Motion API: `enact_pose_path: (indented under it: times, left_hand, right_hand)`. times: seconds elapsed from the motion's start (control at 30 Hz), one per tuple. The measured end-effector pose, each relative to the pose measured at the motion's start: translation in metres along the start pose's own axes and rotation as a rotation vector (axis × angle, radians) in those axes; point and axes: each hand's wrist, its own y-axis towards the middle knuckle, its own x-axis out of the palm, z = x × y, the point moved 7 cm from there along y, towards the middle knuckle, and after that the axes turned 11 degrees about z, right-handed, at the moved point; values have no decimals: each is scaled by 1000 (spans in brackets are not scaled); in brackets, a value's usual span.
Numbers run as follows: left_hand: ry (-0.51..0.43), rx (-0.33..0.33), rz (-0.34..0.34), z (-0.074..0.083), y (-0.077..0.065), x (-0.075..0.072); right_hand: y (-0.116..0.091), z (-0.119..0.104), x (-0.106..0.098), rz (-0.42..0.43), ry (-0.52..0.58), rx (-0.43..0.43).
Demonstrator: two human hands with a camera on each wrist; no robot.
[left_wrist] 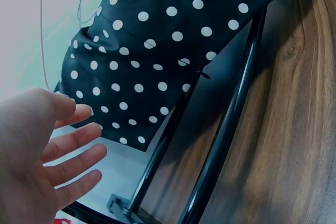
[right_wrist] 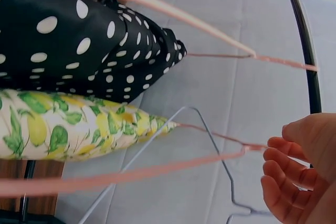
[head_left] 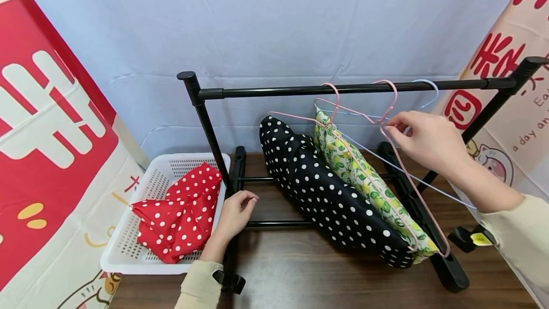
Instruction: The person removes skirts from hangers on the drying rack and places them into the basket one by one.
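Fingers together, the right grip [head_left: 429, 141] pinches the neck of a pink hanger [right_wrist: 121, 176] just below the black rail [head_left: 274, 91], its hook lying over that rail. Beneath the rail, the hanger bears a lemon-print cloth [right_wrist: 68, 124], likely light, soft and slippery; the thin, springy neck seems the surest hold. Below the rail's left end, the left grip [head_left: 234, 214], loose-fingered, holds nothing, beside a white basket [head_left: 147, 266].

Indoor booth-like spot (pale cloth bkgd [head_left: 274, 27] w/ printed drapes [head_left: 55, 147] L&R).
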Motion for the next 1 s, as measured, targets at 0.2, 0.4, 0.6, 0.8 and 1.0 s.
enact_pose_path:
  times: [0.2,0.4,0.6,0.8,1.0]
  left_hand:
    - [13,-16,-5,-2,-1,5]
    - [-25,-6,14,1,0,8]
    - [-51,-25,10,0,-1,14]
    - [-61,-34,2,-1,-1,21]
    - [-76,-78,8,-6,-2,28]
  right_hand:
    - [2,-15,6,-36,23,-5]
    - [6,-26,10,-21,40,-37]
    - [10,-35,18,-40,57,-66]
    - [14,-41,27,-91,71,-61]
    - [18,-47,38,-120,100,-53]
